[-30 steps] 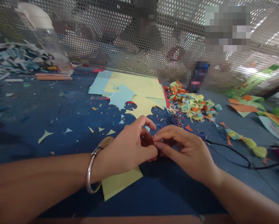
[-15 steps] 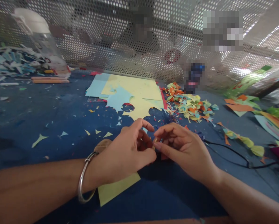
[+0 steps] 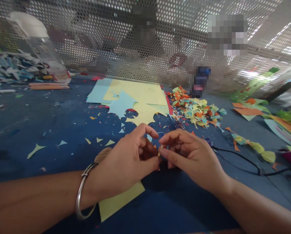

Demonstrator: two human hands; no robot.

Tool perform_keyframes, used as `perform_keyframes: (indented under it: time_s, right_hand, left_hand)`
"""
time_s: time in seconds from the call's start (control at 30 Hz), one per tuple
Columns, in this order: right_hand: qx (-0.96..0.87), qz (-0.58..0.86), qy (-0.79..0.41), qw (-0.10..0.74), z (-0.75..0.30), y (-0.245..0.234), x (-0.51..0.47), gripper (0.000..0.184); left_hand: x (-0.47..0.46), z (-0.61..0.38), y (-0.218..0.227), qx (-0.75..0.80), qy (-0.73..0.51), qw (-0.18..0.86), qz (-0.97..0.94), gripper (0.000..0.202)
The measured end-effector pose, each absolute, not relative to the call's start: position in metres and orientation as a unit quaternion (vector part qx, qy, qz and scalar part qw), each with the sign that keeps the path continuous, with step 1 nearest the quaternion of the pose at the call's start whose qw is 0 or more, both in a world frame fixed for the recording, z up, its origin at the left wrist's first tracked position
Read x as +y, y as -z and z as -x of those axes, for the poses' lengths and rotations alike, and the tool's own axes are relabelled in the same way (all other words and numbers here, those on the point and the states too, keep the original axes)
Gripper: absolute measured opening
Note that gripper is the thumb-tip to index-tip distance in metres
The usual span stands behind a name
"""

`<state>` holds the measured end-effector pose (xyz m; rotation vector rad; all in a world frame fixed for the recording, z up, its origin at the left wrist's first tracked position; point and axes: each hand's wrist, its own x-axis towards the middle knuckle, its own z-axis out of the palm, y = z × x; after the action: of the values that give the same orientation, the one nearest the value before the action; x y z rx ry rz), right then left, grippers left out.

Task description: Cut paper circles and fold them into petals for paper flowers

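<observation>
My left hand [image 3: 126, 162], with a silver bangle [image 3: 80, 198] on its wrist, meets my right hand [image 3: 194, 157] above the blue table. Between the right thumb and index finger is a small pale yellow piece [image 3: 159, 150], seemingly paper. The left thumb and curled fingers close on its other side; how much they grip is partly hidden. A yellow paper sheet [image 3: 120, 202] lies under my left forearm and hand. Behind that hand shows part of a round brown object [image 3: 102, 155].
Cut blue and yellow sheets [image 3: 138, 89] lie at the back, with a heap of small folded papers [image 3: 199, 112] to their right. A bottle [image 3: 44, 48], pencils [image 3: 49, 86] and paper strips [image 3: 11, 66] stand far left. A black cable [image 3: 243, 157] runs right. Perforated screen [image 3: 96, 48] behind.
The view has shifted slightly, so the table things sit a little further left. Both hands stay together at the small piece; the left thumb has drawn slightly away from the right fingertips.
</observation>
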<state>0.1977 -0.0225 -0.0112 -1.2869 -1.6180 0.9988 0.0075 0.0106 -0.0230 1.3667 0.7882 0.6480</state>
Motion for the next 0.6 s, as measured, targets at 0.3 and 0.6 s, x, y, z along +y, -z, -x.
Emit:
perform_keyframes:
  time_s: [0.3,0.6]
  right_hand:
    - [-0.641,0.51,-0.401,0.41,-0.1984,0.0104,-0.0221,0.01]
    - [-0.642,0.514,-0.4,0.404,-0.199,0.0125,-0.0209,0.009]
  left_hand:
    - [0.0095,-0.0053,0.0279,0.34,-0.284,0.658,-0.609,0.031]
    - [0.0115,-0.0056,0.0266,0.329,-0.29,0.633,-0.638,0.031]
